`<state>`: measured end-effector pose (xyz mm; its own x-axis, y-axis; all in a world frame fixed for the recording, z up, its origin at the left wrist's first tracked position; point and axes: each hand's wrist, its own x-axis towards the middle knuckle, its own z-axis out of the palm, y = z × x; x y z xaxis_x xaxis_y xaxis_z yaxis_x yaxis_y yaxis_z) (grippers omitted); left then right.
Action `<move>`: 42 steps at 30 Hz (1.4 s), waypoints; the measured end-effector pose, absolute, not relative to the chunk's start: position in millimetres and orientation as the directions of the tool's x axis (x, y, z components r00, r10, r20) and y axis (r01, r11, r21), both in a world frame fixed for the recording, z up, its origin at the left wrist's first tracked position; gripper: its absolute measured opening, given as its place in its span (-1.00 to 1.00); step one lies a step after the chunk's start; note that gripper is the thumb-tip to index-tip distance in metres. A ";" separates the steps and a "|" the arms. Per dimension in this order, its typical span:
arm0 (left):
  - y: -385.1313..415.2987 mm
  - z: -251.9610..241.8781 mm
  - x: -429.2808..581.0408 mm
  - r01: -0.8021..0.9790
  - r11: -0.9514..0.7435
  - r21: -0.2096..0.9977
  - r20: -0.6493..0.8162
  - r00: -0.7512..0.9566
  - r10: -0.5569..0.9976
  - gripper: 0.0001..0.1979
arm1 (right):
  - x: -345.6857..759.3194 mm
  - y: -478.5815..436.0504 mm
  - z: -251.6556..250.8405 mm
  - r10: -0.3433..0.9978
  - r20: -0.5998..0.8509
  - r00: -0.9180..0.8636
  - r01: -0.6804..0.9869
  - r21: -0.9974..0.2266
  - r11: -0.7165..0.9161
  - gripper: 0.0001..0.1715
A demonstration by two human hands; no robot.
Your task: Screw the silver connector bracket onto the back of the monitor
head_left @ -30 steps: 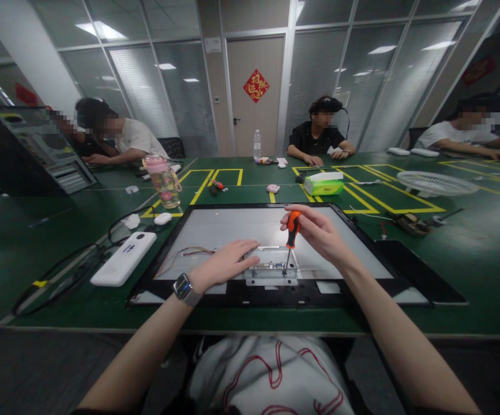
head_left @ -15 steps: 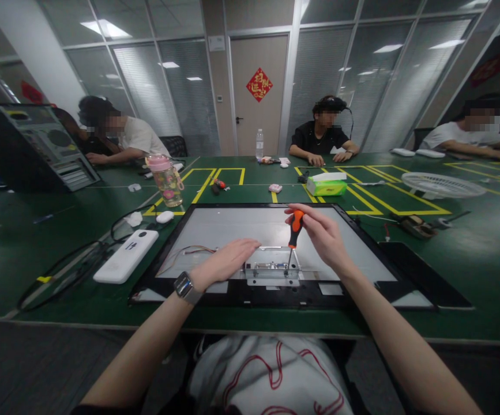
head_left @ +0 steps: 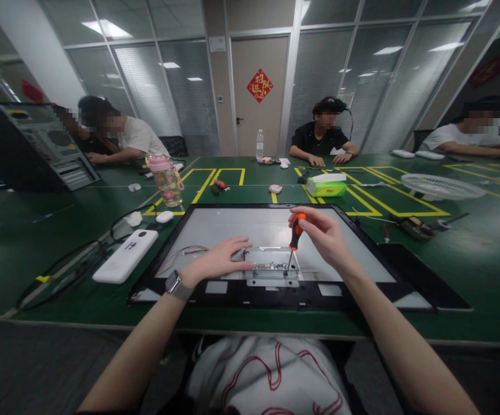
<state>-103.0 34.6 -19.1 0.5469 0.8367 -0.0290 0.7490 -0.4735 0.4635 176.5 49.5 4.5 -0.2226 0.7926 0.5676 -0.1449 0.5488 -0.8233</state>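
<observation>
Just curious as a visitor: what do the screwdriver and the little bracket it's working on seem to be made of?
The screwdriver has an orange and black handle, matte, probably plastic or rubber, with a thin dark shaft, likely steel. The bracket looks like bare sheet metal: silvery grey, with bright glints. The right hand holds the screwdriver; the left hand rests beside the bracket.

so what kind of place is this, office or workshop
Probably an office meeting room used as an electronics workbench. Glass partition walls with blinds enclose one long green table marked with yellow tape. An opened monitor panel lies there, and the right hand holds an orange-handled screwdriver.
</observation>
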 end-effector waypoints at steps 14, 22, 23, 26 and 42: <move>35.2 -19.5 -102.6 0.738 -0.480 0.475 -0.004 0.547 0.837 -0.26 | 171.2 47.6 6.6 0.776 0.608 -0.170 -0.120 -0.794 0.596 -0.80; 37.2 -22.8 -104.6 0.730 -0.489 0.477 0.010 0.552 0.834 -0.25 | 171.2 48.4 6.7 0.810 0.551 -0.203 -0.197 -0.833 0.518 -0.78; 37.1 -22.7 -104.6 0.732 -0.487 0.477 0.009 0.550 0.835 -0.25 | 171.2 48.1 7.2 0.807 0.556 -0.199 -0.209 -0.829 0.519 -0.77; 36.8 -22.8 -104.3 0.736 -0.484 0.473 0.007 0.546 0.838 -0.25 | 171.0 46.3 9.1 0.813 0.541 -0.217 -0.248 -0.836 0.490 -0.73; 35.1 -21.1 -102.9 0.738 -0.496 0.457 0.010 0.553 0.833 -0.25 | 170.6 41.2 11.7 0.776 0.491 -0.396 -0.260 -0.870 0.418 -0.63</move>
<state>-102.9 35.1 -21.1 0.5534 0.8328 0.0100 0.7384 -0.4962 0.4566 170.6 41.2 11.7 -0.3963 0.7757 0.4911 -0.2601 0.4182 -0.8703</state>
